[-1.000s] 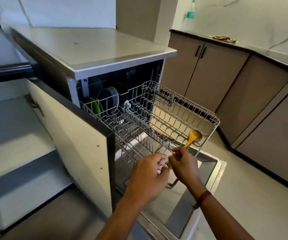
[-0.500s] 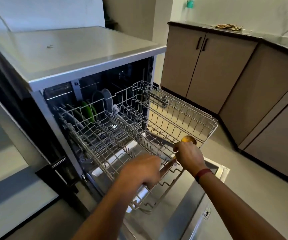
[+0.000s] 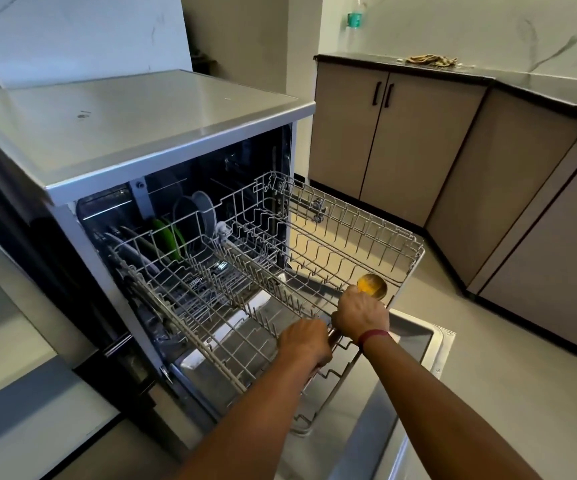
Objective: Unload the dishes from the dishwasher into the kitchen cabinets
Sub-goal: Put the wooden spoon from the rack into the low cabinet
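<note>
Head view: a silver dishwasher (image 3: pixel 176 133) stands open with its grey wire rack (image 3: pixel 349 237) drawn out, green and grey plates (image 3: pixel 176 233) upright at ten o'clock. At four o'clock the right hand (image 3: pixel 359 315) curls round the handle of a wooden spoon (image 3: pixel 371 285), which is probably light and stiff and best held mid-handle. The left hand (image 3: pixel 306 341) hides its fingers, so I cannot tell its grip.

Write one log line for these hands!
right hand: holds wooden spoon | left hand: at rack front edge, grip hidden | plates: in dishwasher

R hand (image 3: pixel 359 315) grips wooden spoon (image 3: pixel 371 286) at pulled-out rack (image 3: pixel 349 233) front; L hand (image 3: pixel 304 342) beside, grip unclear
</note>
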